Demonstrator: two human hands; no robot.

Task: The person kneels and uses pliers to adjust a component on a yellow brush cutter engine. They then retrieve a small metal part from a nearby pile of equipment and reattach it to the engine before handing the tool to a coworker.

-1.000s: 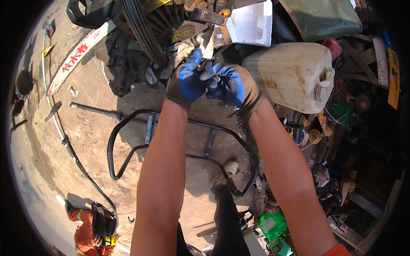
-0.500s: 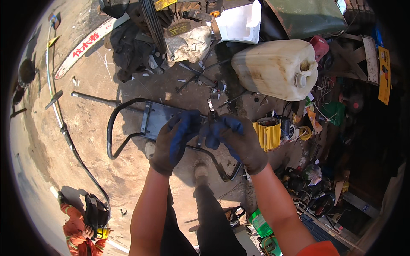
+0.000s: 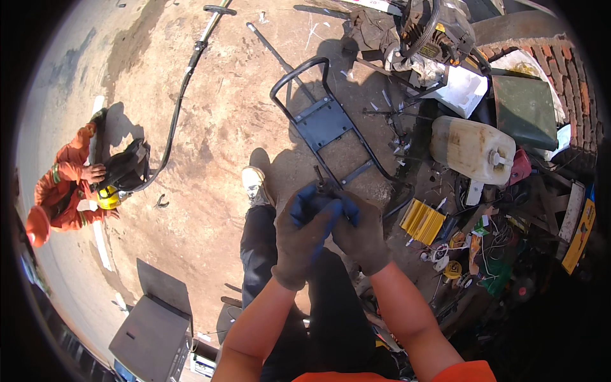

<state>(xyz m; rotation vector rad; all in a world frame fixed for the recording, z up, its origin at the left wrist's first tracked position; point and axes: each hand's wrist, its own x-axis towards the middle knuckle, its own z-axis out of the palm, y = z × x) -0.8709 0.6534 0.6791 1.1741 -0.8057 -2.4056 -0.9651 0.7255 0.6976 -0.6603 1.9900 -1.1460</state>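
Note:
My left hand (image 3: 303, 234) and my right hand (image 3: 361, 235), both in brown-and-blue work gloves, meet in front of my body. Their fingers close around a small dark part with a thin stem (image 3: 319, 173) that pokes up between them. Its lower portion is hidden by the gloves, so I cannot tell its kind. Beyond my hands, a black tubular frame with a flat metal plate (image 3: 320, 123) lies on the ground, and neither hand seems to touch it.
At right sit a dirty white jerrycan (image 3: 468, 148), a yellow finned metal part (image 3: 422, 221) and scattered parts. An engine (image 3: 439, 32) stands at the back. To the left, a person in orange (image 3: 71, 169) handles a long-poled tool (image 3: 181, 95). A grey case (image 3: 151, 337) lies near left.
My view has swung left, shifting the frame and jerrycan rightward. My hands, apart before with the small part in the right, have come together around it.

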